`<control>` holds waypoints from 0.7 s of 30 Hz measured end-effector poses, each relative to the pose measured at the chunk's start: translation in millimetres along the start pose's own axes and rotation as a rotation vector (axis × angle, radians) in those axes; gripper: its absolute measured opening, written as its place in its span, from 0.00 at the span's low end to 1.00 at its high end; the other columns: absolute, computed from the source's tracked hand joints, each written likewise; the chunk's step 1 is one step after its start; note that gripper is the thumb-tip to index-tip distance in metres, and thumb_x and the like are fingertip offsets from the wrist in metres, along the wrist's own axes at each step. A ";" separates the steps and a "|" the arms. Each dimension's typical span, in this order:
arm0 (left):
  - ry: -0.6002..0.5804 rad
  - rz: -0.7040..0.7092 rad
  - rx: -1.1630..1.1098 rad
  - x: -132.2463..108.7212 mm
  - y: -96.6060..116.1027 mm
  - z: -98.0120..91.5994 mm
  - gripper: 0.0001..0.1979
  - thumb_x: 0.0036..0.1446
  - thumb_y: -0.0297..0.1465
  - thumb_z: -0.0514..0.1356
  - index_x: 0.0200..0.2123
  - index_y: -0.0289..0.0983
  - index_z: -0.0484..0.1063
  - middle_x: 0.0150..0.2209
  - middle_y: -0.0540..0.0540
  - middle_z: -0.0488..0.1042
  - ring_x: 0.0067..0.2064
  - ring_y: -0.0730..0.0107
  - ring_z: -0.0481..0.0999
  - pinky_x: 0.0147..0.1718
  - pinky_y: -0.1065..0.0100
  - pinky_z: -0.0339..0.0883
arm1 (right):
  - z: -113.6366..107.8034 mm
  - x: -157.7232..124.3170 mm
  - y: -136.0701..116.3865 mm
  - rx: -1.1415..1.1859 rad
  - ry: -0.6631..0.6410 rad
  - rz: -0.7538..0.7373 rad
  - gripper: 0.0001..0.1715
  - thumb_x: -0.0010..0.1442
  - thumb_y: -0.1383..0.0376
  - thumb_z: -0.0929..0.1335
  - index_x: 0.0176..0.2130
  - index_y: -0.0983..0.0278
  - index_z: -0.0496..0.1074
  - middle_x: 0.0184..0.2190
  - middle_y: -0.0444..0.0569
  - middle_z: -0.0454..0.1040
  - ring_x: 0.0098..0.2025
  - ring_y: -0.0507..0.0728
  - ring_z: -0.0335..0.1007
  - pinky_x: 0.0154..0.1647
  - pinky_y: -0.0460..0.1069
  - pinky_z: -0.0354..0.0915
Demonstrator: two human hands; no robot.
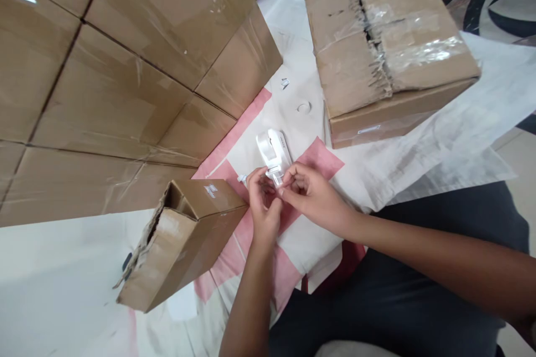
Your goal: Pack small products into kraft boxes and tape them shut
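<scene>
A white tape dispenser (280, 148) with a roll of clear tape lies on the pink and white cloth, just beyond my fingertips. From its near end a short strip of clear tape (277, 178) comes toward me. My right hand (312, 196) pinches the strip's edge between thumb and forefinger. My left hand (264, 201) is curled on the other side of the strip, its fingers bent close together; what they grip is too small to make out. The two thumbs nearly meet below the strip.
Stacked cardboard boxes (113, 100) rise on the left. A torn-open carton (201, 240) leans near my left forearm, and a taped, ragged-topped box (402, 39) stands at the upper right. A pale ring-shaped piece (304, 107) and a small scrap (285, 83) lie on the cloth.
</scene>
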State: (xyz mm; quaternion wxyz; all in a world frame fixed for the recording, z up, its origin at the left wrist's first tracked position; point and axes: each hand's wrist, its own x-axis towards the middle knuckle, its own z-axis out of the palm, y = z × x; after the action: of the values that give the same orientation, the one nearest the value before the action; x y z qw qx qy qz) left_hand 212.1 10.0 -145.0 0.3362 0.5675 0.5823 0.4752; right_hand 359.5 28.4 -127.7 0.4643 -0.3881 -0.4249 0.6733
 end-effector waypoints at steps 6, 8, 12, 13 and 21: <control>0.044 -0.026 0.026 2.8 1.3 4.9 0.21 0.56 0.25 0.62 0.53 0.45 0.69 0.49 0.45 0.67 0.44 0.69 0.69 0.43 0.69 0.64 | 0.2 -3.6 -0.2 -0.051 -0.025 -0.034 0.03 0.59 0.71 0.67 0.33 0.63 0.69 0.29 0.41 0.70 0.32 0.52 0.68 0.34 0.48 0.64; 0.059 -0.018 0.044 4.1 1.4 6.0 0.18 0.57 0.26 0.63 0.51 0.43 0.70 0.48 0.46 0.68 0.42 0.70 0.68 0.42 0.70 0.64 | 0.1 -2.8 1.2 -0.037 -0.031 -0.057 0.04 0.59 0.71 0.66 0.32 0.63 0.69 0.31 0.43 0.72 0.36 0.53 0.72 0.38 0.49 0.66; 0.085 -0.013 0.057 5.7 0.7 6.4 0.16 0.57 0.27 0.63 0.49 0.42 0.71 0.46 0.46 0.69 0.41 0.70 0.69 0.41 0.69 0.64 | 2.3 0.6 3.3 -0.061 -0.018 -0.057 0.03 0.58 0.71 0.67 0.33 0.63 0.70 0.31 0.44 0.73 0.36 0.54 0.73 0.39 0.49 0.67; 0.091 -0.016 0.058 5.7 0.7 6.4 0.16 0.57 0.27 0.64 0.49 0.42 0.71 0.45 0.46 0.69 0.41 0.70 0.69 0.40 0.69 0.64 | 2.7 1.7 3.2 -0.068 -0.009 -0.050 0.04 0.58 0.72 0.67 0.33 0.63 0.69 0.31 0.43 0.73 0.35 0.53 0.73 0.38 0.49 0.67; 0.105 -0.016 0.016 4.7 2.7 10.4 0.14 0.56 0.28 0.64 0.46 0.41 0.72 0.41 0.48 0.69 0.38 0.71 0.70 0.38 0.70 0.65 | 0.7 -8.8 4.3 0.002 -0.037 0.019 0.04 0.58 0.68 0.69 0.34 0.63 0.68 0.25 0.38 0.67 0.26 0.49 0.65 0.29 0.45 0.61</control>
State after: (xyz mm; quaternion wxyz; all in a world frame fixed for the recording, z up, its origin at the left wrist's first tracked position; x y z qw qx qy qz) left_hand 222.1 16.2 -145.2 0.3045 0.5397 0.6076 0.4968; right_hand 359.9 19.0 -130.3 0.4501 -0.3792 -0.4291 0.6852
